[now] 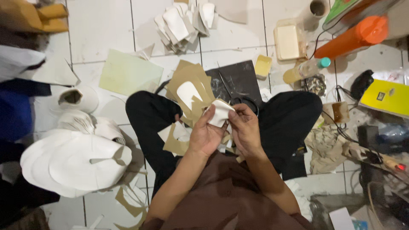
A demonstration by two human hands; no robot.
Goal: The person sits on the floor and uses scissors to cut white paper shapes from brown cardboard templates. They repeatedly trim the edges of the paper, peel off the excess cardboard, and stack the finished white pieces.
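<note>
Both hands at frame centre: left hand (204,135) and right hand (243,127) pinch a white cut piece (220,113); fingers pressed on its edges. Risk: uneven pinch could crease it; scissors (238,99) lie just above, snag hazard.

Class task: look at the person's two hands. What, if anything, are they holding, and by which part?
Both hands hold one small white cut piece: the left hand grips its lower left edge, the right hand its right edge, fingertips pinching it above the lap.
</note>
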